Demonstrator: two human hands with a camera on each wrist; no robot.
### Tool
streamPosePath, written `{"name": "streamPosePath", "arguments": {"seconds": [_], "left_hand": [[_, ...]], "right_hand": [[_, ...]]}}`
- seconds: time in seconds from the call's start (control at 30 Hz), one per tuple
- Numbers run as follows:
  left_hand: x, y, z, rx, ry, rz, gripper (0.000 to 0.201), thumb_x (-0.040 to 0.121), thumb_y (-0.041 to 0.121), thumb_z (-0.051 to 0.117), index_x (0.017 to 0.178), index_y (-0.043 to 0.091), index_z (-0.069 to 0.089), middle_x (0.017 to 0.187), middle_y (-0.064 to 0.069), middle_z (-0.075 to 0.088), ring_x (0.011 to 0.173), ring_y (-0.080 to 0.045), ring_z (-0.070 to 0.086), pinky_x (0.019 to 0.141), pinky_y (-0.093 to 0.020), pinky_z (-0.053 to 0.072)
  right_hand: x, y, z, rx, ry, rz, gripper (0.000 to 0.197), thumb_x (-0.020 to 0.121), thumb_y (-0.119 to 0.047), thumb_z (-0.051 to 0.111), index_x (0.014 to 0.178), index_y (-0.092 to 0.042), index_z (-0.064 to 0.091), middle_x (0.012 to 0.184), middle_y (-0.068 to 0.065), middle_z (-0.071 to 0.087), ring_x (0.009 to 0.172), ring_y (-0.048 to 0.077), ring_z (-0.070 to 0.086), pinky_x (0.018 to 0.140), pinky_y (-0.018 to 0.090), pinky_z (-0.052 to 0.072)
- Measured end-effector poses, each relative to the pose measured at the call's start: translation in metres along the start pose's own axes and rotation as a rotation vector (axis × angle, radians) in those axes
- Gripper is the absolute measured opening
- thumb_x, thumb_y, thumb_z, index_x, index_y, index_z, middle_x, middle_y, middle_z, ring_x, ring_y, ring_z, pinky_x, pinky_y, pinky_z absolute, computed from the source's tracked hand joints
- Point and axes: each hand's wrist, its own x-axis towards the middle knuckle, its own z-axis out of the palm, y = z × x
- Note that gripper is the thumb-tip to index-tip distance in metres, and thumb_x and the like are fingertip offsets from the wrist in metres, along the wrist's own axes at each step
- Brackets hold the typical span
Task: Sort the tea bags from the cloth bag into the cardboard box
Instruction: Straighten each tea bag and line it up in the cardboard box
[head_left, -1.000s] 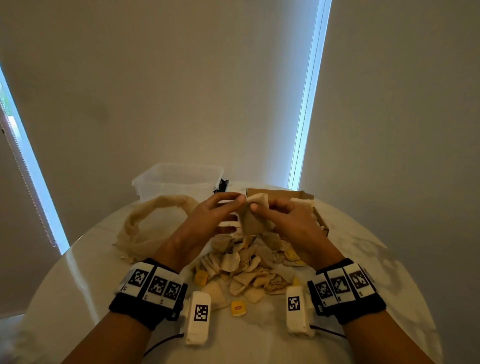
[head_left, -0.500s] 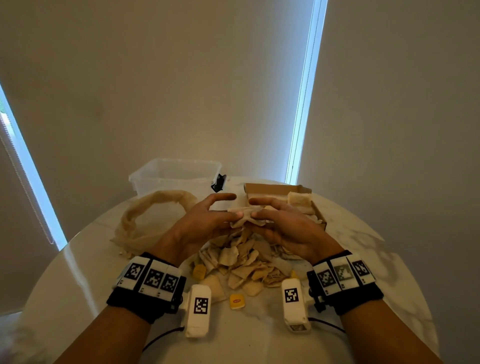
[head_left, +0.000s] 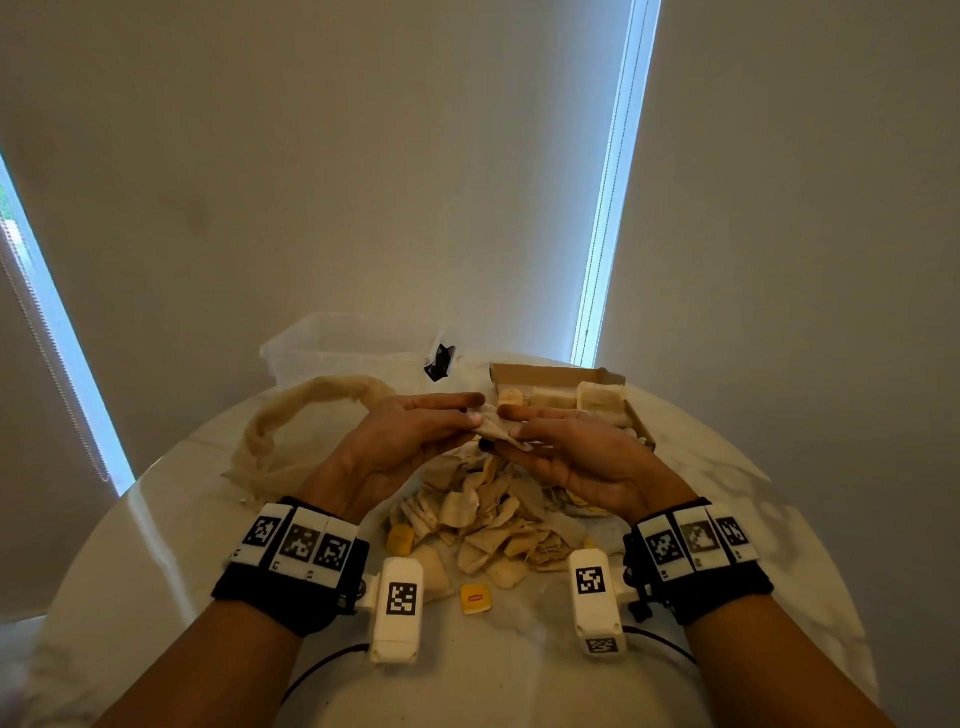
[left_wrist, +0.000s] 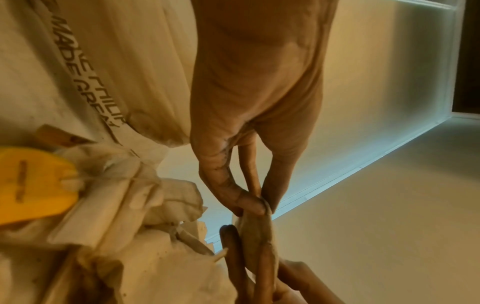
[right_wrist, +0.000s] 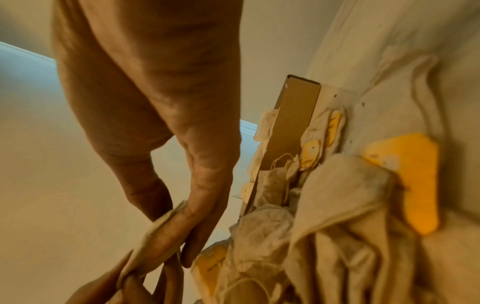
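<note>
Marble table, crumpled beige tea bag, pinched

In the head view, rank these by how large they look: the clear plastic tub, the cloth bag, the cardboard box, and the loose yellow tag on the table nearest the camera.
1. Cloth bag and clear plastic tub: alike in extent, and the tub stands farther off, so unranked.
2. Cardboard box, partly hidden by the right hand.
3. Yellow tag, plainly smallest.
</note>
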Motion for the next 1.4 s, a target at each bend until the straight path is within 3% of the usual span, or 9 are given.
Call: {"name": "streamPosePath", "arguments": {"seconds": [0.23, 0.4, 0.6, 0.7, 0.77, 1.0, 1.17, 1.3, 1.4], "left_hand": [[0.002, -0.001, -0.001, 0.016, 0.069, -0.039, 0.029, 0.091, -0.012, 0.067, 0.119, -0.006, 0.074, 0.113, -0.02, 0.078, 0.088, -0.021, 0.079, 0.074, -0.022, 0.063], [0.004, -0.002, -0.001, 0.046, 0.077, -0.042, 0.03, 0.092, -0.012, 0.065, 0.119, -0.002, 0.076, 0.116, -0.022, 0.077, 0.098, -0.026, 0.076, 0.076, -0.023, 0.064], [0.0, 0.004, 0.005, 0.048, 0.03, 0.073, 0.047, 0.093, -0.014, 0.06, 0.129, 0.013, 0.075, 0.127, -0.005, 0.073, 0.11, -0.028, 0.074, 0.083, -0.03, 0.063], [-0.003, 0.007, 0.007, 0.04, -0.004, 0.113, 0.056, 0.095, -0.018, 0.053, 0.135, 0.017, 0.071, 0.116, 0.012, 0.077, 0.11, -0.024, 0.075, 0.083, -0.032, 0.063], [-0.004, 0.007, 0.01, 0.032, -0.017, 0.133, 0.057, 0.096, -0.018, 0.052, 0.137, 0.019, 0.07, 0.113, 0.014, 0.079, 0.112, -0.022, 0.075, 0.085, -0.031, 0.062], [-0.004, 0.005, 0.007, 0.017, 0.023, 0.168, 0.04, 0.1, 0.005, 0.065, 0.137, 0.022, 0.069, 0.134, 0.014, 0.071, 0.125, -0.012, 0.067, 0.091, -0.029, 0.06], [-0.005, 0.005, 0.008, 0.058, 0.021, 0.129, 0.031, 0.103, 0.014, 0.063, 0.129, 0.026, 0.074, 0.128, 0.009, 0.075, 0.12, -0.013, 0.07, 0.098, -0.035, 0.058], [-0.006, 0.004, 0.009, 0.129, 0.024, 0.12, 0.03, 0.104, 0.016, 0.062, 0.128, 0.028, 0.075, 0.125, 0.01, 0.076, 0.117, -0.013, 0.071, 0.097, -0.035, 0.058], [-0.006, 0.004, 0.006, 0.14, 0.035, 0.119, 0.03, 0.105, 0.017, 0.061, 0.128, 0.029, 0.075, 0.125, 0.012, 0.075, 0.116, -0.012, 0.071, 0.096, -0.034, 0.057]], "right_hand": [[-0.002, -0.003, -0.001, -0.002, -0.019, -0.034, 0.048, 0.097, 0.015, 0.057, 0.142, 0.001, 0.06, 0.135, 0.029, 0.067, 0.12, 0.041, 0.071, 0.09, 0.04, 0.065], [-0.004, -0.006, -0.003, -0.047, -0.014, -0.035, 0.05, 0.096, 0.018, 0.057, 0.142, -0.001, 0.061, 0.135, 0.028, 0.067, 0.119, 0.041, 0.071, 0.088, 0.041, 0.066], [-0.008, -0.014, -0.004, -0.081, -0.029, -0.124, 0.052, 0.096, 0.02, 0.056, 0.142, -0.004, 0.064, 0.136, 0.022, 0.068, 0.119, 0.041, 0.072, 0.093, 0.045, 0.064], [-0.012, -0.02, -0.003, -0.099, -0.032, -0.165, 0.051, 0.095, 0.02, 0.057, 0.139, -0.004, 0.068, 0.139, 0.019, 0.066, 0.119, 0.04, 0.072, 0.093, 0.046, 0.064], [-0.015, -0.024, -0.002, -0.143, -0.014, -0.18, 0.049, 0.095, 0.019, 0.057, 0.136, -0.005, 0.07, 0.139, 0.017, 0.065, 0.117, 0.039, 0.073, 0.089, 0.044, 0.066], [-0.022, -0.082, -0.027, -0.319, 0.148, -0.232, 0.048, 0.095, 0.018, 0.058, 0.134, -0.005, 0.071, 0.136, 0.016, 0.064, 0.108, 0.036, 0.076, 0.083, 0.037, 0.067], [-0.002, -0.105, -0.06, -0.555, 0.291, -0.175, 0.052, 0.094, 0.02, 0.058, 0.139, -0.006, 0.066, 0.142, 0.02, 0.058, 0.115, 0.039, 0.069, 0.079, 0.038, 0.068], [0.027, -0.095, -0.074, -0.694, 0.33, -0.107, 0.053, 0.093, 0.018, 0.061, 0.139, -0.007, 0.066, 0.142, 0.019, 0.055, 0.112, 0.036, 0.067, 0.069, 0.03, 0.065], [0.048, -0.087, -0.081, -0.727, 0.322, -0.098, 0.051, 0.092, 0.015, 0.065, 0.136, -0.012, 0.07, 0.142, 0.017, 0.055, 0.113, 0.037, 0.067, 0.083, 0.04, 0.067]]}}
